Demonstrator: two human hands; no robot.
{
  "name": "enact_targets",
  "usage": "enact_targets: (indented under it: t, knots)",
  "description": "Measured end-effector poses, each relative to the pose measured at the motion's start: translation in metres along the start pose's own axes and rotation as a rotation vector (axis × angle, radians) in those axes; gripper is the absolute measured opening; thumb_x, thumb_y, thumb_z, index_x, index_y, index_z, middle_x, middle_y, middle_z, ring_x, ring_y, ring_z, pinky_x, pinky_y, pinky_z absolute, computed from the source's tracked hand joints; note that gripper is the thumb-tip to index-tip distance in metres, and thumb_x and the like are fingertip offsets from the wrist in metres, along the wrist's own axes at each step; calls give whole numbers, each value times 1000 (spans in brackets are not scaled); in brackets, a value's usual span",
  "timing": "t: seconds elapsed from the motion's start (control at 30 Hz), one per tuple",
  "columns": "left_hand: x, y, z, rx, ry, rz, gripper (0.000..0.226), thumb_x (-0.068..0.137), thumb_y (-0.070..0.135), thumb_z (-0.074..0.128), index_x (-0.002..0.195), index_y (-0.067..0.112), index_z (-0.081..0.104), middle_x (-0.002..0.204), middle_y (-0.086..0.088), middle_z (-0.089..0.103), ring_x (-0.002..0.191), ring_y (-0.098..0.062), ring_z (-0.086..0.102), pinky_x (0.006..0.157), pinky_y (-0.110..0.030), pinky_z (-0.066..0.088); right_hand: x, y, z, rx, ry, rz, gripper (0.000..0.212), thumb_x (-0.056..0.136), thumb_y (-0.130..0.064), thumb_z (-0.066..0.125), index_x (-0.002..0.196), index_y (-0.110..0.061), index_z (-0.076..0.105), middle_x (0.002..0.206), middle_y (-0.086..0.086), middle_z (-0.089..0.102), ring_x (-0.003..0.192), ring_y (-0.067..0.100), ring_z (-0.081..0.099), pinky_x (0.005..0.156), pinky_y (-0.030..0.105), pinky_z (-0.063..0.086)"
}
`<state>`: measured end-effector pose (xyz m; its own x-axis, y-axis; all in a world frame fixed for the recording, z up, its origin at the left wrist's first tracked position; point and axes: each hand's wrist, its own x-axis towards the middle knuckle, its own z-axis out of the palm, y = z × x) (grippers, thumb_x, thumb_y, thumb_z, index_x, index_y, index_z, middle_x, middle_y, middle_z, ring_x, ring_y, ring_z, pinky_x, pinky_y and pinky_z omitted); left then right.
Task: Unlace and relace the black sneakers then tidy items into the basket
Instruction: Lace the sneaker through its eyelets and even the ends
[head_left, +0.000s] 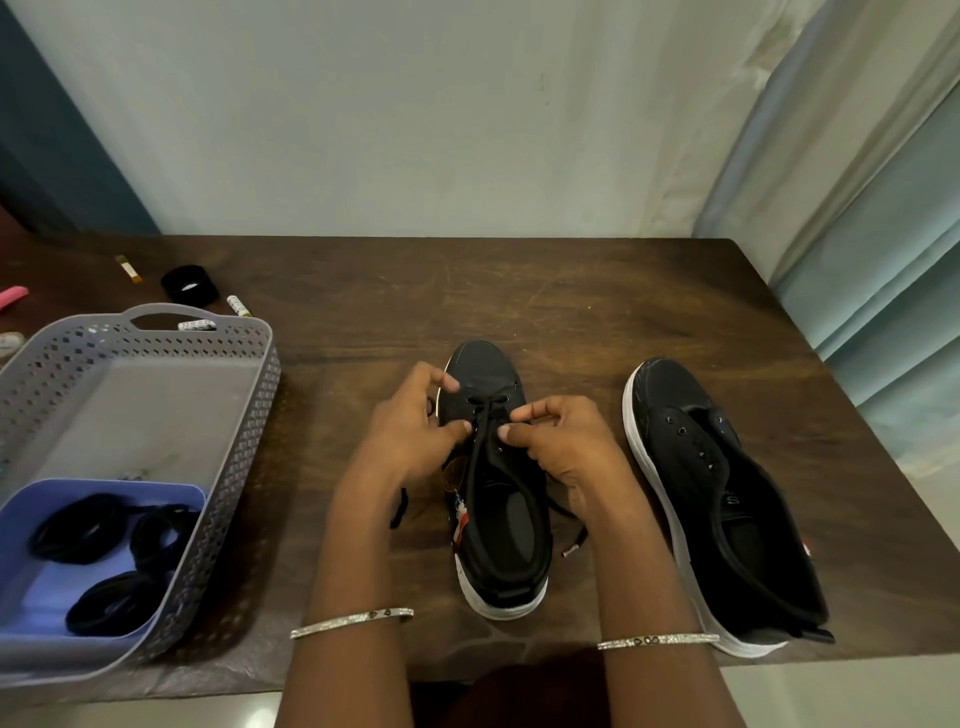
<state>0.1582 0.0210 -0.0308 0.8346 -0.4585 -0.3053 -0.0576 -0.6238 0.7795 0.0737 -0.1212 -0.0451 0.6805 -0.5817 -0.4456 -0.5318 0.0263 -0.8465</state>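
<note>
By the table (571, 312) edge, left hand (410, 431) and right hand (561, 441) pinch the lace (487, 402) on one sneaker (483, 369).

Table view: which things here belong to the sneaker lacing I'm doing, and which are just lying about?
Job: left hand, right hand, black lace, centre sneaker, unlaced sneaker, grey basket.
Lying about: black band, yellow tube, white tubes, pink item; perhaps basket-bound later.
</note>
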Motion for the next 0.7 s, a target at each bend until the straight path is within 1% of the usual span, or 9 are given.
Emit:
enact_targets:
  t: [0.1,0.23,0.27,0.33,0.37,0.43,0.5,0.6,0.7]
  knots:
    - [-2,1,-1,178,73,124,11,86,24,77,94,29,71,72,12,49,65,-4,45,56,-19,33,1,2,-2,-121,84,-54,17,77,-14,86,75,-23,72,86,1,75,87,16,71,83,37,60]
    - [0,1,-1,276,92,168,5,86,29,77,88,33,76,78,16,57,80,-6,57,67,-24,41,-4,-3,-4,-290,84,-135,16,84,-20,82,73,-26,72,81,-6,72,87,10,67,85,33,57]
    - [-1,3,-1,303,98,175,4,87,29,76,88,33,75,78,15,55,79,-6,56,67,-25,41,-5,-4,-4,-328,70,-148,19,86,-20,79,71,-27,71,78,-7,70,84,9,65,85,33,56]
    - [-2,5,2,371,128,171,3,90,32,72,88,34,73,80,14,47,79,-8,51,72,-30,45,-6,-6,-4,-361,53,-161,26,90,-18,75,68,-27,66,73,-9,66,78,7,62,84,32,55]
    - [-2,6,3,413,143,157,5,92,34,69,88,35,70,86,12,46,87,-11,50,82,-37,47,-6,-6,-4,-355,49,-160,28,92,-17,73,67,-26,65,72,-10,64,76,6,60,83,32,54]
    - [-4,9,5,484,145,114,10,95,37,61,87,35,66,96,11,46,97,-12,41,96,-47,40,-7,-5,-4,-328,38,-145,29,95,-15,68,67,-23,65,71,-13,61,74,3,56,81,31,51]
    - [-4,12,8,511,100,80,14,98,35,52,87,32,61,101,9,46,100,-14,36,98,-50,33,-6,-4,-6,-317,34,-129,26,97,-14,64,71,-16,67,73,-12,60,73,1,53,76,29,47]
    - [-3,13,14,510,-3,41,19,103,33,38,91,28,53,104,5,45,102,-17,40,100,-51,34,-4,-5,-7,-323,59,-122,20,98,-12,59,84,-5,72,75,-7,61,72,5,55,72,29,47]
    - [4,6,16,445,-27,16,30,104,30,35,79,23,50,94,4,49,96,-21,48,99,-54,40,-1,-4,-7,-311,63,-116,20,96,-11,59,79,-11,69,76,-7,62,80,13,60,76,33,53]
